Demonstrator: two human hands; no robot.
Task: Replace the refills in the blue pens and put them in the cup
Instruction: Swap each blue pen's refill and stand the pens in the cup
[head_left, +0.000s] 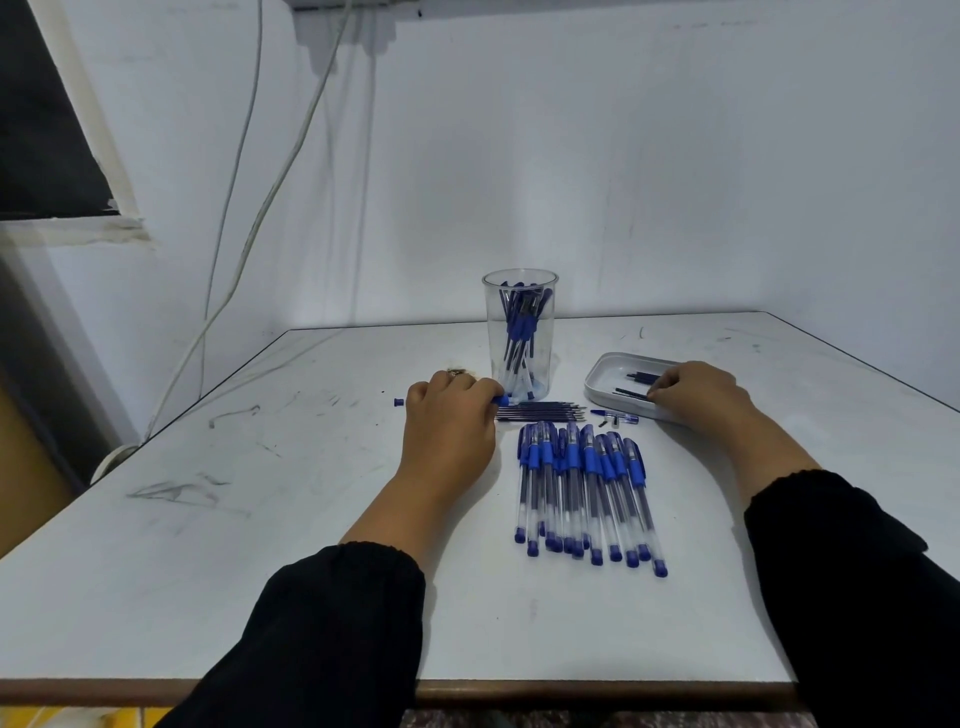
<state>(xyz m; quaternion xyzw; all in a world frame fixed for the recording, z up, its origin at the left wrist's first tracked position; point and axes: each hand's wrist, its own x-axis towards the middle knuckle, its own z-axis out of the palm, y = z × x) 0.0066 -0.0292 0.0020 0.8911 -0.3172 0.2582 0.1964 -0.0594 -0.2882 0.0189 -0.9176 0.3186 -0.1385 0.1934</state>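
Several capped blue pens (587, 488) lie side by side in the middle of the table. Behind them lies a bundle of dark refills (540, 411). A clear cup (520, 332) with several blue pens in it stands at the back. My left hand (449, 426) rests left of the refills, its fingers curled round a blue pen piece (501, 400) by the cup's base. My right hand (696, 397) reaches into the white tray (602, 374), its fingertips on a dark refill (631, 393).
A small blue cap (399, 401) lies left of my left hand. A pen part (615, 415) and small bits lie in front of the tray. The table's front edge is near me; a wall and hanging cables stand behind.
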